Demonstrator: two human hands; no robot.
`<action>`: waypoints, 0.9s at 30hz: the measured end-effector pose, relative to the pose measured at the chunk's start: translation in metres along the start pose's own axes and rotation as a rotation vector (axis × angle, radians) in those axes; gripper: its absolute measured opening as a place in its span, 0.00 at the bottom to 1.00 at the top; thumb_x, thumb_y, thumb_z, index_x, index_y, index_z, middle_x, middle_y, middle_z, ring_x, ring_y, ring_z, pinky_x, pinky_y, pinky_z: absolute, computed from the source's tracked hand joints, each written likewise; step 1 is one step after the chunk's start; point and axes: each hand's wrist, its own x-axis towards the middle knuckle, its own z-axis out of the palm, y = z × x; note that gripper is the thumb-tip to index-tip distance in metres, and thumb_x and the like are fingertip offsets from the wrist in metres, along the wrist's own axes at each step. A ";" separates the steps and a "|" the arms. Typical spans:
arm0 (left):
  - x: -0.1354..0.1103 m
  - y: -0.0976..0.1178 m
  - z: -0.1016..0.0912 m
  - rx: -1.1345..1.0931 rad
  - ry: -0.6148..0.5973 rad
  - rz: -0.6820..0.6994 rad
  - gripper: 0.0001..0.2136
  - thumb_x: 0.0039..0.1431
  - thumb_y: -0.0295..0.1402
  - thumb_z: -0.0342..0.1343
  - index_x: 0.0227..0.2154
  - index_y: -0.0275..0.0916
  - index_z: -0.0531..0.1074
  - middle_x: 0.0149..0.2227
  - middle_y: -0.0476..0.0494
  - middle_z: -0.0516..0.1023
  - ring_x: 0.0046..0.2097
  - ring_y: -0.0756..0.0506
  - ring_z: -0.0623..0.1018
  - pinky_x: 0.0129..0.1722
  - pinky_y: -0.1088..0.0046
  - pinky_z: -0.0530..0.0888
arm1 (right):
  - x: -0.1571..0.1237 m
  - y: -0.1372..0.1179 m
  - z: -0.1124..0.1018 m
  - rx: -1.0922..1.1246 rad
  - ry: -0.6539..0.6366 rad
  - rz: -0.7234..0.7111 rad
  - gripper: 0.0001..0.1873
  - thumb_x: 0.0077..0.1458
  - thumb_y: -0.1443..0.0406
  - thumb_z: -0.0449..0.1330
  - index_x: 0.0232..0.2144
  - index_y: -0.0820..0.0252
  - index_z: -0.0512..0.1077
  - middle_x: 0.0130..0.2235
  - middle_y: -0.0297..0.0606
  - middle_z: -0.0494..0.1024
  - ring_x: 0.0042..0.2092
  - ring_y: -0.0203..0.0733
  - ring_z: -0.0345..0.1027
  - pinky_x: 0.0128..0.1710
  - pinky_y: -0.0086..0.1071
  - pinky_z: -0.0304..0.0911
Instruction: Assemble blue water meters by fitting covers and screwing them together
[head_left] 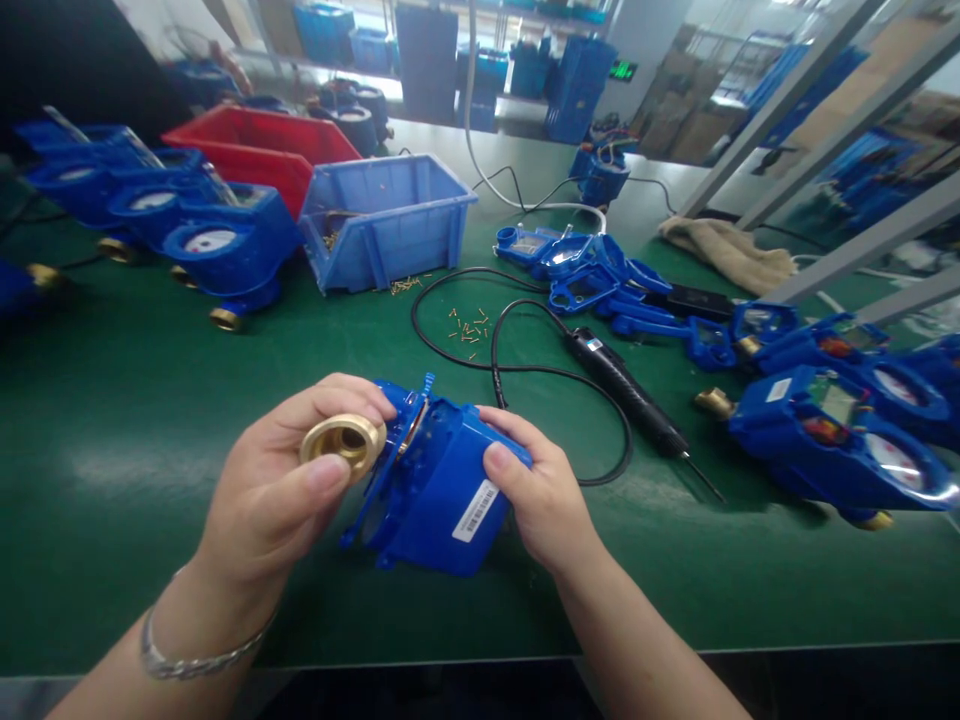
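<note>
**A:** How were our fingers placed?

**B:** Our left hand (pixel 277 490) was clasped round the brass end (pixel 343 442) of the blue meter (pixel 439 490). The thumb lay across the front of the ring and the fingers curled over its top. Our right hand (pixel 536 495) gripped the opposite side, with the thumb pressed on the casing just above the white barcode label (pixel 475 511). The other fingers were hidden behind it.

**A:** And where was the meter?

**B:** We held it between both hands over the green mat (pixel 112 420), near the table's front edge, tilted so the brass opening faced us. We couldn't tell whether it touched the mat.

**A:** What lay around us?

**B:** We wore a silver bracelet (pixel 195 655) on the left wrist. Just beyond the right hand lay a black screwdriver (pixel 630 395), and its cable (pixel 465 340) looped back across the mat. Small brass screws (pixel 469 328) were scattered inside that loop. Behind them stood a blue bin (pixel 382 225), with a red bin (pixel 259 150) beside it on the left. We had a row of meters (pixel 225 250) far left and another group of meters (pixel 840 430) on the right. A heap of blue covers (pixel 592 275) lay behind the screwdriver, with a beige cloth (pixel 727 250) further back.
</note>
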 end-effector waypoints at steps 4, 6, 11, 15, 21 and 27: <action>-0.003 -0.002 0.001 0.011 -0.038 -0.044 0.08 0.51 0.37 0.58 0.34 0.43 0.73 0.38 0.46 0.70 0.40 0.45 0.68 0.39 0.72 0.66 | 0.002 -0.003 0.001 -0.024 -0.007 0.011 0.28 0.43 0.48 0.63 0.45 0.55 0.71 0.38 0.40 0.73 0.38 0.45 0.69 0.39 0.40 0.66; -0.004 -0.002 0.002 0.018 -0.054 -0.043 0.08 0.51 0.36 0.57 0.35 0.43 0.73 0.38 0.46 0.70 0.40 0.46 0.68 0.40 0.72 0.66 | 0.004 -0.004 0.001 -0.037 -0.013 0.016 0.28 0.44 0.48 0.62 0.45 0.55 0.71 0.38 0.40 0.74 0.37 0.44 0.69 0.38 0.39 0.67; -0.004 -0.001 0.002 0.027 -0.055 -0.038 0.08 0.50 0.37 0.58 0.33 0.42 0.73 0.37 0.46 0.70 0.39 0.45 0.69 0.40 0.71 0.67 | 0.008 -0.006 0.001 -0.026 -0.010 0.014 0.25 0.45 0.49 0.63 0.44 0.54 0.72 0.36 0.38 0.75 0.34 0.42 0.69 0.34 0.35 0.67; -0.001 0.000 0.002 0.067 -0.081 -0.007 0.09 0.50 0.38 0.58 0.33 0.40 0.72 0.36 0.45 0.70 0.38 0.44 0.70 0.39 0.70 0.68 | 0.013 -0.006 -0.001 0.051 -0.016 0.028 0.23 0.44 0.51 0.64 0.42 0.54 0.73 0.33 0.36 0.76 0.30 0.37 0.68 0.30 0.30 0.66; 0.002 0.004 0.012 0.138 -0.093 0.037 0.09 0.53 0.39 0.56 0.32 0.40 0.71 0.36 0.46 0.70 0.41 0.45 0.69 0.39 0.72 0.66 | 0.015 -0.005 -0.003 0.193 -0.031 0.076 0.22 0.44 0.52 0.65 0.40 0.56 0.74 0.30 0.34 0.77 0.27 0.35 0.69 0.28 0.27 0.65; 0.006 0.006 0.019 0.207 -0.107 0.027 0.09 0.55 0.40 0.55 0.32 0.40 0.70 0.35 0.47 0.70 0.40 0.46 0.69 0.40 0.72 0.65 | 0.012 -0.004 -0.003 0.176 -0.033 0.046 0.21 0.45 0.52 0.64 0.41 0.55 0.74 0.31 0.34 0.77 0.28 0.34 0.69 0.29 0.26 0.66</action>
